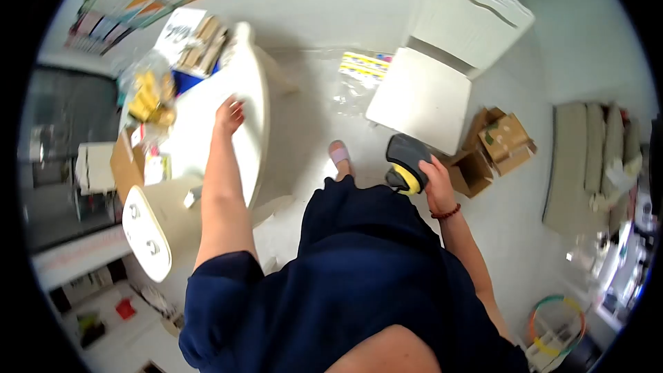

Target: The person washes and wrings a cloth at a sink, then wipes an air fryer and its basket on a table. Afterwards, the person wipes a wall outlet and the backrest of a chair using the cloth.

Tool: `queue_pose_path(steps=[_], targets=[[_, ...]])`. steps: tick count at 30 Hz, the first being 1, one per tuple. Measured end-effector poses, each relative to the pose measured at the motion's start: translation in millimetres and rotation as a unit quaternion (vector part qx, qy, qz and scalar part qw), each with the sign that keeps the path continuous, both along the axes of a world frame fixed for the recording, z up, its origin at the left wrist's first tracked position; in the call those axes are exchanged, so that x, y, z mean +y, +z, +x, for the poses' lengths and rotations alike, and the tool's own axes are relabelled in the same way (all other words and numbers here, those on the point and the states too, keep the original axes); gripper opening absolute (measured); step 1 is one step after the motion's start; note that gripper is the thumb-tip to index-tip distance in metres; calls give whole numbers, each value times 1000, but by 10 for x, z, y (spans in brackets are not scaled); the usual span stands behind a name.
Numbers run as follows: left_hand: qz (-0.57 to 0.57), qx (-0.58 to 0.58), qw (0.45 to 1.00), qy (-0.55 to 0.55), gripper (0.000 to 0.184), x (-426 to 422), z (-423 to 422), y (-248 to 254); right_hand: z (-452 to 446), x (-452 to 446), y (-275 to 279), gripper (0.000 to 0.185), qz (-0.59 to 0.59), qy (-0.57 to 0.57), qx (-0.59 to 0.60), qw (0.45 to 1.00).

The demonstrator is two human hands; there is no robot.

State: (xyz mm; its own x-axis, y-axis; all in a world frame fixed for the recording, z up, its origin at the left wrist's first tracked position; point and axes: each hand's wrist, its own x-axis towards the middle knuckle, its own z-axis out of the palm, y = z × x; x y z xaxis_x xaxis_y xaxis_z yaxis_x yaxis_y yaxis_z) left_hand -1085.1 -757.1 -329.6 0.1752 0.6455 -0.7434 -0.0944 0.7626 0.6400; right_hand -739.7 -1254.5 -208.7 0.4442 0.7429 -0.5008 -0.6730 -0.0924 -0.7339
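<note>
In my right hand (436,183) is a dark grey and yellow object (407,159), rounded and bulky, whose kind I cannot make out; the fingers are closed on its right side. It hangs in front of my dark blue dress, left of the open cardboard boxes. My left hand (229,115) is over the white table (250,141) near its curved edge. Its fingers are curled in, and what they hold, if anything, is too small to name. A bag of yellow items (148,99) lies farther left on the table.
A white chair (421,97) stands ahead to the right, with cardboard boxes (476,169) beside it. Plastic wrapping with a yellow-striped pack (362,65) lies on the floor by the wall. A beige sofa (577,166) is at far right, a coloured hoop (532,324) below.
</note>
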Motion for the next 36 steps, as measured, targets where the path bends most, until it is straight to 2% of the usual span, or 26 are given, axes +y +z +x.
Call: queue_pose_path(steps=[1, 2, 4, 5, 6, 8, 10, 11, 12, 13, 14, 16, 19, 21, 22, 24, 28, 32, 33, 36], targets=[[50, 30, 996, 66, 31, -60, -1, 16, 13, -9, -53, 31, -7, -9, -4, 1000], [47, 48, 994, 84, 35, 17, -70, -89, 52, -10, -55, 31, -13, -17, -11, 1000], [32, 27, 989, 140, 30, 136, -283, -307, 97, 50, 54, 33, -7, -40, 2, 999], [93, 133, 969, 184, 24, 108, -289, -346, 140, 44, 99, 33, 1, -40, 6, 999], [132, 176, 961, 168, 20, -54, -207, -156, 175, 26, 138, 33, 11, -36, 12, 999], [206, 211, 949, 114, 23, -205, 9, -111, 260, -22, 36, 38, 5, 1, -18, 1000], [258, 124, 956, -63, 27, -1025, 853, 511, 299, -22, 40, 37, 4, 31, -64, 997], [251, 71, 932, -252, 32, -1411, 1211, 795, 293, 29, 100, 34, 6, 44, -98, 994], [227, 42, 909, -348, 29, -1846, 1601, 1036, 277, 88, 160, 31, 8, 58, -131, 990], [172, -16, 873, -455, 36, -2205, 1876, 1221, 253, 147, 212, 28, 18, 52, -174, 983], [137, -89, 829, -535, 41, -2490, 2100, 1250, 249, 179, 217, 28, 31, 56, -198, 978], [137, -104, 790, -588, 40, -2990, 2417, 1360, 251, 190, 222, 29, 56, 64, -246, 966], [118, -265, 863, -414, 33, -3360, 2668, 1374, 275, 97, 401, 29, 20, 29, -300, 953], [126, -217, 868, -429, 29, -3372, 2717, 1451, 308, 11, 383, 27, -12, 26, -329, 944], [131, -192, 870, -436, 28, -3379, 2737, 1486, 336, -59, 372, 28, -31, 60, -304, 950], [120, -225, 875, -411, 32, -3433, 2797, 1479, 418, -176, 384, 30, -65, 132, -255, 956], [26, -265, 892, -365, 31, -3312, 2894, 1593, 514, -340, 641, 28, 69, 6, -82, 994], [101, -263, 898, -338, 29, -3171, 3033, 1769, 632, -238, 743, 25, 172, -89, 36, 980], [129, -256, 899, -331, 28, -3122, 3084, 1807, 686, -182, 723, 32, 198, -80, 24, 977], [133, -274, 894, -328, 27, -2930, 3235, 1894, 858, -5, 525, 30, 175, -84, -45, 980]])
